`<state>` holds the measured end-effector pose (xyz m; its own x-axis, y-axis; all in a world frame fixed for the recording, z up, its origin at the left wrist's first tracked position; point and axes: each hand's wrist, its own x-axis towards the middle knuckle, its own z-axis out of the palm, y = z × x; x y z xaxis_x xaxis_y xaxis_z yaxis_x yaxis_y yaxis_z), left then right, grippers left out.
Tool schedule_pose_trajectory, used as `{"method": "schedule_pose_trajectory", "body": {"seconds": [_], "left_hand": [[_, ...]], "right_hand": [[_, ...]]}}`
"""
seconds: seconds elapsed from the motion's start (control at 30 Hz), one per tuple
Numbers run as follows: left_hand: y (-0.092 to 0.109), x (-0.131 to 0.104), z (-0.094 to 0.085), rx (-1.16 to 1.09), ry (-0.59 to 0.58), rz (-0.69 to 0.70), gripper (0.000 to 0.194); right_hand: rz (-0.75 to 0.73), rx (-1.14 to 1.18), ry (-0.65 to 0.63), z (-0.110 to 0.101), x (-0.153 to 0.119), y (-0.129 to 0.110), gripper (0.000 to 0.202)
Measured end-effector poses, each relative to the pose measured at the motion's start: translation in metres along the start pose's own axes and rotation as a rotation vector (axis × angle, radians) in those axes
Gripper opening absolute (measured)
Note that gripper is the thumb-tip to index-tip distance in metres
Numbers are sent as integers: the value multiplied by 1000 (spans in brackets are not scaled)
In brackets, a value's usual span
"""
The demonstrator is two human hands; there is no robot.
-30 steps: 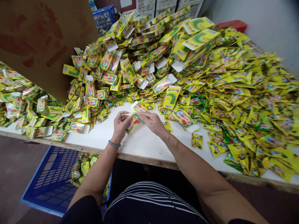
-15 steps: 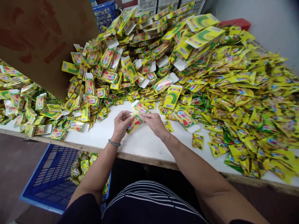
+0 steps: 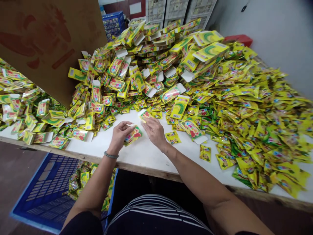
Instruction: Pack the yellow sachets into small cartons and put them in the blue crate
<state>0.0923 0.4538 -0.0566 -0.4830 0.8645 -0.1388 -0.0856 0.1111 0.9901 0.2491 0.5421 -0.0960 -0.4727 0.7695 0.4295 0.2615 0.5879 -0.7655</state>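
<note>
My left hand pinches a small yellow and green candy box between thumb and fingers, tilted just above the white table. To its right, my right hand is open, its fingers stretched out and reaching to another small box with a white flap. The fingertips overlap that box's near edge, and whether they press on it is hidden. Beside the right wrist lies a yellow sachet. A box with an open white end rests farther right.
Small open-ended boxes are heaped at the back. Many yellow sachets cover the right side. A large brown carton stands at left. Below the table edge is a blue crate with packets inside. White crates are stacked behind.
My hands have moved apart. The left hand has drawn the candy box slightly left and down, while the right hand has let go of it and moved onto the box behind.
</note>
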Motion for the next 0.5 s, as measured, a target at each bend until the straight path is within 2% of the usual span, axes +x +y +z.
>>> {"method": "schedule_pose_trajectory", "body": {"seconds": [0.1,0.13,0.2,0.27,0.3,0.37,0.43,0.5], "left_hand": [[36,-26,-57,562,-133,-16,38],[49,-36,-79,760,-173,-40,36],[68,-56,-119,1031,-255,-180,36],[73,-69,-142,1153,-218,-251,37],[70,-71,-145,1159,-181,-242,38],[54,-66,-133,1071,-124,-173,38],[30,-48,-102,892,-108,-119,39],[7,-24,-64,724,-45,-89,39]], "right_hand": [[78,-272,50,-3,10,21,45],[96,-335,15,-3,12,27,52],[107,-396,-94,-1,12,32,58],[118,-384,-174,4,9,28,54],[137,-362,-191,7,7,22,53],[194,-296,-204,12,2,7,50],[223,-214,-218,16,-3,-9,48],[187,-134,-243,18,-8,-19,48]]}}
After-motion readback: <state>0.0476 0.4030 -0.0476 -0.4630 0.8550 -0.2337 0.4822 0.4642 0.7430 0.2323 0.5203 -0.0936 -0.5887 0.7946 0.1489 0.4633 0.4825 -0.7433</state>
